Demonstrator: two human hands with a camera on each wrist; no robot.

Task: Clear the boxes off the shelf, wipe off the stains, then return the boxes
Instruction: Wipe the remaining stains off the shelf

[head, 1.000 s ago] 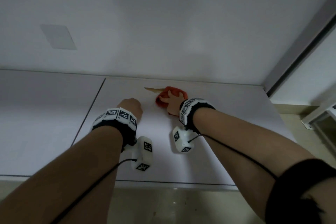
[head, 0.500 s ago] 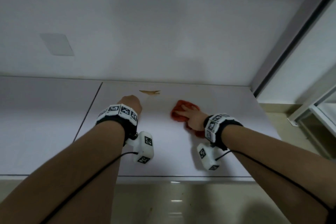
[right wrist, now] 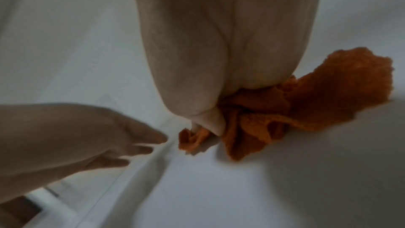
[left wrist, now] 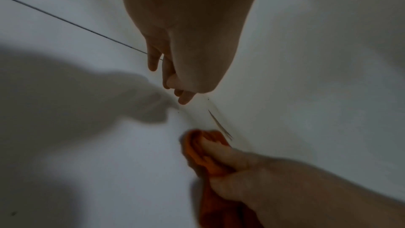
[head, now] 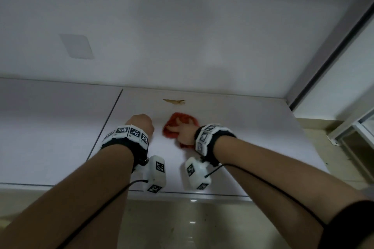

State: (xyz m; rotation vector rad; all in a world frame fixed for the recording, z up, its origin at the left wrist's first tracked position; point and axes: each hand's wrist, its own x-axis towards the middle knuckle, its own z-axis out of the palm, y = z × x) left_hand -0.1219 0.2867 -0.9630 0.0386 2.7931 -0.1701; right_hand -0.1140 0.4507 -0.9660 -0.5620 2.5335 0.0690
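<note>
The step in hand, as judged from the layout, is wiping; no boxes are in view, so the clearing step appears complete.

Nearest the person, both forearms reach over the front edge of the flat white shelf (head: 253,127).

The left hand (head: 139,124) rests on the shelf, just to the left of the right hand. In the wrist views its fingers (left wrist: 153,58) extend loosely downward, tips at the surface, holding nothing. Use it as a brace only and keep it out of the wiping path.

The right hand (head: 185,130) grips a crumpled orange terry cloth (head: 175,125), fingers curled into the bunched fabric and pressing it down onto the shelf. A loose flap of the cloth trails out to the side in the right wrist view.

Just beyond the cloth, near the back wall, lies a thin brown streak-shaped stain (head: 174,101). The cloth is near it but does not cover it in the head view.

Recommended procedure:
- Push the cloth forward until it covers the stain fully.
- Keep firm, even downward pressure through the palm.
- Stroke along the length of the streak, then across it.
- Gather the loose flap under the hand so that a thick pad meets the surface.
- Inspect the shelf seam to the left of the left hand for residue.
</note>
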